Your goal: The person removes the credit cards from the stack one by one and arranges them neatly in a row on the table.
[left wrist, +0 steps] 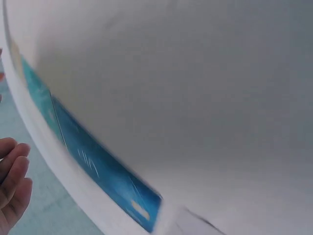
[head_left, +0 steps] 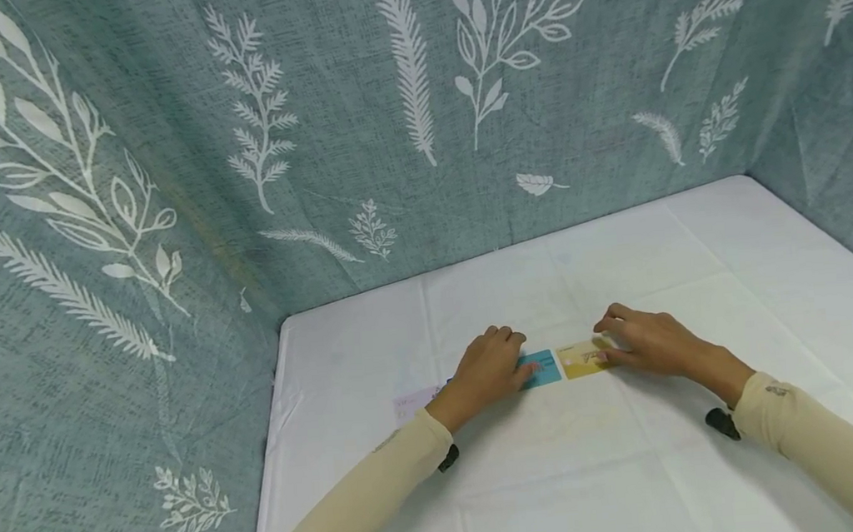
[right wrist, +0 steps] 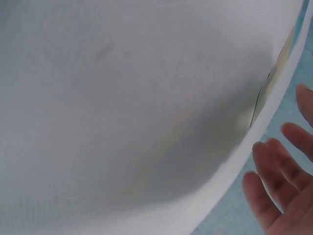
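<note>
A row of flat cards lies on the white table. In the head view it runs from a pale lavender card (head_left: 411, 403) on the left to a teal card (head_left: 546, 367) and a yellow card (head_left: 578, 360). Between lavender and teal lies a blue card (left wrist: 105, 161), mostly hidden in the head view by my left hand (head_left: 489, 368). That hand is over the row, its thumb at the teal card and its fingers loosely bent. My right hand (head_left: 652, 343) is at the yellow card's right end, thumb and fingers spread apart; whether they touch it I cannot tell.
The white cloth-covered table (head_left: 549, 490) has faint creases. Behind it and to both sides hangs a blue-green curtain (head_left: 341, 139) with white leaf prints. Small dark objects show below each wrist, one under the left sleeve (head_left: 383, 478) and one by the right sleeve (head_left: 800, 420).
</note>
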A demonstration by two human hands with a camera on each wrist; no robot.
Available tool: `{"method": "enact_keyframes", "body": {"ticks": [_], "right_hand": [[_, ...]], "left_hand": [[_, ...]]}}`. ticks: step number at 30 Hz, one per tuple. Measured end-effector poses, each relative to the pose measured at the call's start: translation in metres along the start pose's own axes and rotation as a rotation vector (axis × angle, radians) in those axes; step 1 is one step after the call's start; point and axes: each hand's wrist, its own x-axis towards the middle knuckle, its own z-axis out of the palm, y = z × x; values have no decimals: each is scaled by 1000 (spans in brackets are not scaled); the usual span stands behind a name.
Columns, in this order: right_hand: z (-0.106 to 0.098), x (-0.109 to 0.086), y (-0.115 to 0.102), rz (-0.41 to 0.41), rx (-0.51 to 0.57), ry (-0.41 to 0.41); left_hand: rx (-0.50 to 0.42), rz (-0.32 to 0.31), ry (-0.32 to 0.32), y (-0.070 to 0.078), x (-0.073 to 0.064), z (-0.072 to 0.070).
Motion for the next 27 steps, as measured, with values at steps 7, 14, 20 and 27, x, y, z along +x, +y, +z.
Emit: {"method": "enact_keyframes", "body": {"ticks": [7,14,20,27], "right_hand": [[2,0,5,-30,-29,63],[0,-4,10,-15,-10,104],[-1,-9,12,-3,0,126],[-5,-20,16,22,23,168]], "left_hand": [[-22,-75,11,-22,-17,-10],[-89,-162,7,-34,-34,-21],[-162,-251,42,-45,-53,-28],[-194,-326,105,-52,-75,-38]]}}
